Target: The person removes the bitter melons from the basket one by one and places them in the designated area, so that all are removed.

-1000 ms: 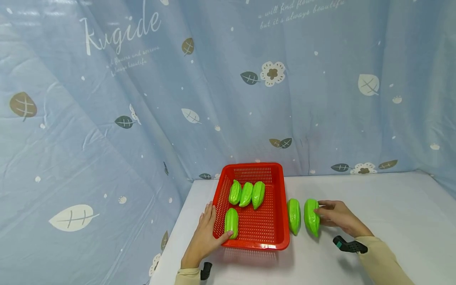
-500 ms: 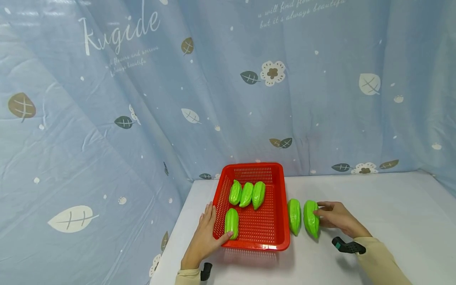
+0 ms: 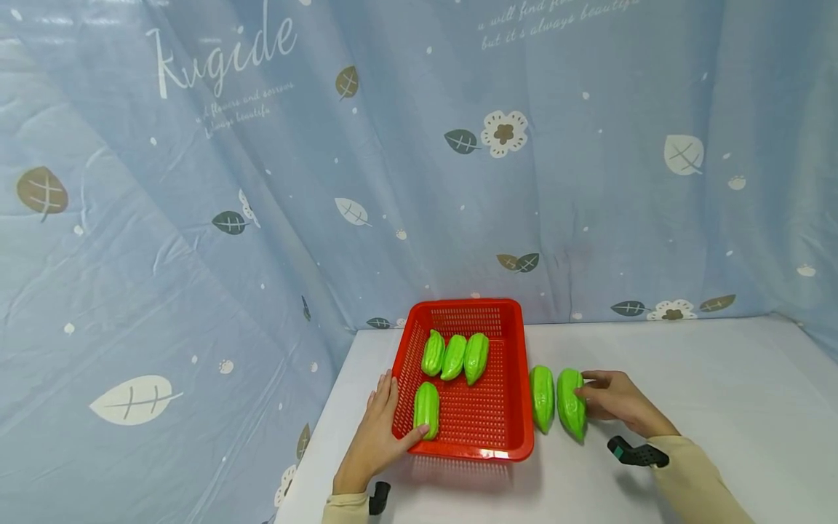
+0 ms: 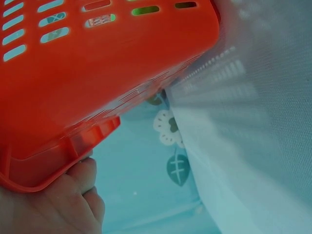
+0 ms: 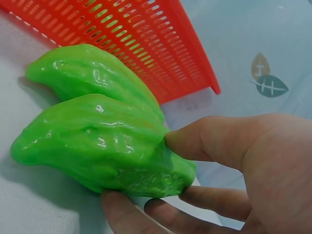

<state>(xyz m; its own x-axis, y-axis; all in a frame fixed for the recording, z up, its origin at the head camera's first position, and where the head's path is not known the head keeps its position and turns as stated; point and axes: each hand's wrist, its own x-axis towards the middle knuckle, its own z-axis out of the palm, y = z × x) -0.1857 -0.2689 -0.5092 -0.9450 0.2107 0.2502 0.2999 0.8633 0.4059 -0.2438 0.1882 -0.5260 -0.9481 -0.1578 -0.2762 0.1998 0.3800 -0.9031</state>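
Note:
Several glossy, bright green fruits, ridged lengthwise and pointed at one end, are in view. My right hand pinches one green ridged fruit between thumb and fingers at its blunt end, low over the white table. Just left of it lies another green fruit, beside the red plastic basket. In the right wrist view the held fruit overlaps that second fruit. My left hand grips the basket's left front corner, thumb over the rim and fingers along the outer left side.
Inside the basket, three green fruits lie in a row at the back and a single one at the front left. A blue patterned curtain hangs behind and to the left of the white tabletop.
My right hand has shifted slightly left with its fruit, narrowing the gap to the neighbouring fruit. My left hand and the basket stay in place.

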